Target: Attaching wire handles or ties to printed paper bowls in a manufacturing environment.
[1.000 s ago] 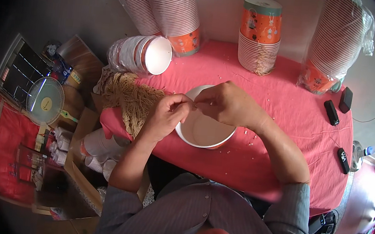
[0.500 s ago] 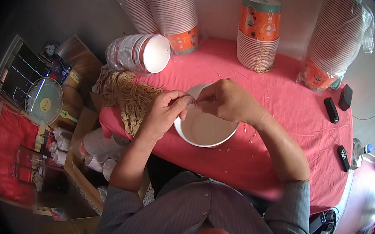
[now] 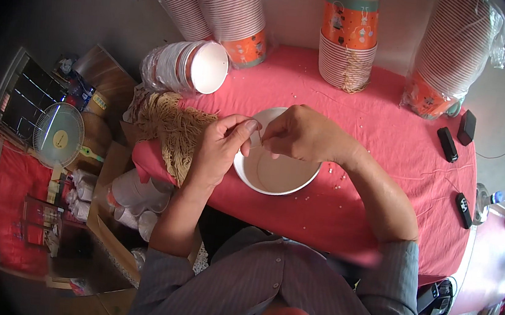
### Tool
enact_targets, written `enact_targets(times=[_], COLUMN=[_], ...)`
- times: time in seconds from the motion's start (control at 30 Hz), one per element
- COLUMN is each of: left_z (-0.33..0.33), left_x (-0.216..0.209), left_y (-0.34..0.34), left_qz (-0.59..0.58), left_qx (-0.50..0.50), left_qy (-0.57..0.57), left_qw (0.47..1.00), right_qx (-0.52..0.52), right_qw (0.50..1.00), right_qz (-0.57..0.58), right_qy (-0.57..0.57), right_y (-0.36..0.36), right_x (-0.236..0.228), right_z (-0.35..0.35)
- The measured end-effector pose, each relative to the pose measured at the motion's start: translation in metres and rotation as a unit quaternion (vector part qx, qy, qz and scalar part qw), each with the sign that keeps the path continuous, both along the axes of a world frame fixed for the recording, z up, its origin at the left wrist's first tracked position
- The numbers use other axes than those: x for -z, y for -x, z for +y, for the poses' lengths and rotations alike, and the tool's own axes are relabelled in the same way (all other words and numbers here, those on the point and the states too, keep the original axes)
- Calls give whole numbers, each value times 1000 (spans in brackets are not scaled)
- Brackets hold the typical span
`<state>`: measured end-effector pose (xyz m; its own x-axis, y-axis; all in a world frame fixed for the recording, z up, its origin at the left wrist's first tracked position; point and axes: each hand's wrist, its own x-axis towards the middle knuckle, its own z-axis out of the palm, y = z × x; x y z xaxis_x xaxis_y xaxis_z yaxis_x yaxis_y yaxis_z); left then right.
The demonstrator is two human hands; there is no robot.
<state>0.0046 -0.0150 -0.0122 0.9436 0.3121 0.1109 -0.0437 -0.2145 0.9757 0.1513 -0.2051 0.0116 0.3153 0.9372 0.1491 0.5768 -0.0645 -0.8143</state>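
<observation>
The fingers of the left hand (image 3: 219, 148) are pinched together on a thin strand (image 3: 260, 132), and those of the right hand (image 3: 310, 138) close on it just beside them; the right fingertips are partly hidden under the bent knuckles, and the strand's ends are too fine to make out. Its short visible piece slants down from the left thumb toward the right fingers, above the mouth of a white tub (image 3: 271, 181). The tub stands near the tabletop's (image 3: 295, 223) front edge, its round, smooth opening facing up, the far rim partly covered by the hands and its outer wall mostly out of sight. A shaggy heap of tan string (image 3: 172, 127) lies at the left edge, strands drooping toward the front, partly behind the left wrist. Pink, creased cloth (image 3: 400, 154) covers the tabletop, dotted with tiny pale bits (image 3: 339, 187). Along the far edge, plastic-wrapped stacks of ribbed-looking tubs (image 3: 454, 49) are cut off at the top.
</observation>
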Motion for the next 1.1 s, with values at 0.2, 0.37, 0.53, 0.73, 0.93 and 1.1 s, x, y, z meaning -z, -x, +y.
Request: enact_targets(times=[0.2, 0.37, 0.53, 0.73, 0.93, 1.1], left_z=[-8, -15, -17, -12, -9, -6], left_x=[4, 3, 4, 14, 16, 21], left_y=[-2, 0, -1, -4, 3, 14], left_qz=[-34, -60, -92, -110, -119, -135], left_qx=[-18, -58, -68, -94, -100, -63], left_qy=[25, -10, -15, -5, -4, 3], left_qw=[999, 996, 993, 989, 988, 989], right_qx=[-24, -27, -22, -17, 29, 46], right_qw=[999, 1000, 999, 1000, 999, 999], right_qz=[16, -3, -9, -13, -17, 17], right_qy=[17, 5, -28, -5, -16, -23], right_y=[2, 5, 5, 2, 0, -6], right_x=[2, 1, 8, 5, 4, 9], right_z=[1, 1, 1, 2, 4, 5])
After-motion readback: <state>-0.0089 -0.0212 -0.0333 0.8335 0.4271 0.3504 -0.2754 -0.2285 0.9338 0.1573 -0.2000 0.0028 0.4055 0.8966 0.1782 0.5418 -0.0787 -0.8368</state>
